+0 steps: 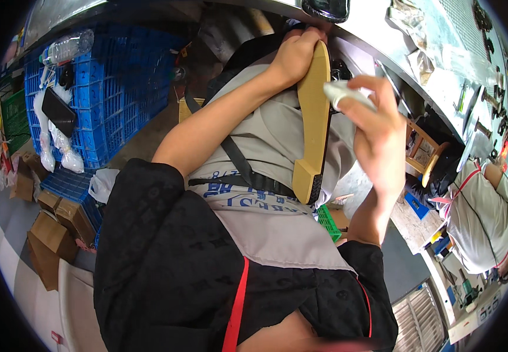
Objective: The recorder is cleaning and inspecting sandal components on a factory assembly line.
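Over my lap, a tan shoe sole [314, 94] with a raised heel and a dark edge stands lengthwise, toe away from me and heel near my waist. My left hand [296, 56] is closed round its toe end, and those fingertips are partly hidden. Dark material shows just right of the sole; I cannot tell whether it belongs to the shoe. On the right, my right hand [376, 120] is raised beside the sole, fingers bent round a white, soft-looking piece [345, 94]. Its tip points at the sole's right edge; whether they touch is unclear.
A metal-edged workbench [377, 47] runs along the far right, with a black container [325, 9] on its edge. Blue crates [107, 88] stand at left, carrying a plastic bottle [72, 47] and a phone [59, 112]. Cardboard boxes [51, 243] lie lower left. Another person [480, 214] sits at right.
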### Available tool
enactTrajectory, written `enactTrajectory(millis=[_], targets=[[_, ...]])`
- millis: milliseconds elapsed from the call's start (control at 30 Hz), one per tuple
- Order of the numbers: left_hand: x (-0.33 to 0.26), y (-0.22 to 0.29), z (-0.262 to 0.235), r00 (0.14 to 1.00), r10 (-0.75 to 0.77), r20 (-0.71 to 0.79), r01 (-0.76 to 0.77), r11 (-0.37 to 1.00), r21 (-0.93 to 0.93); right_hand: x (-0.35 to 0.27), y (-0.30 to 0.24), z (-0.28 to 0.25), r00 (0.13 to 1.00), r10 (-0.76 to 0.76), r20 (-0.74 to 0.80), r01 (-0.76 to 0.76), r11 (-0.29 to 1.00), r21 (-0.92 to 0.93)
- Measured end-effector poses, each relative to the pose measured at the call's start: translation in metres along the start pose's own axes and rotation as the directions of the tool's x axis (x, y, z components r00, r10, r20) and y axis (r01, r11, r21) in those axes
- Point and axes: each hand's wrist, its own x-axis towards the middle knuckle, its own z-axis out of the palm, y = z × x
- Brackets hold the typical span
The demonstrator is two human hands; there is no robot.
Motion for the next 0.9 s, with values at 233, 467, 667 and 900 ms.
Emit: enactTrajectory(millis=[233, 467, 667, 900], targets=[[0.002, -0.003, -0.007, 0.997, 0.077, 0.015, -0.075, 0.993, -0.086, -0.056, -0.018, 0.015, 0.991, 0.061, -0.116, -0.046, 0.991, 0.127], [-0.002, -0.005, -0.003, 1.000, -0.027, 0.007, 0.028, 0.988, -0.152, -0.069, -0.031, 0.042, 0.938, 0.277, -0.208, -0.175, 0.896, 0.408], [0.013, -0.019, -0.012, 0.964, -0.244, 0.108, 0.262, 0.786, -0.560, -0.078, -0.008, 0.050, 0.844, 0.474, -0.249, -0.070, 0.559, 0.826], [0.007, 0.000, -0.011, 0.976, -0.213, 0.041, 0.201, 0.815, -0.544, -0.077, 0.004, 0.048, 0.782, 0.601, 0.163, -0.192, -0.017, 0.981]])
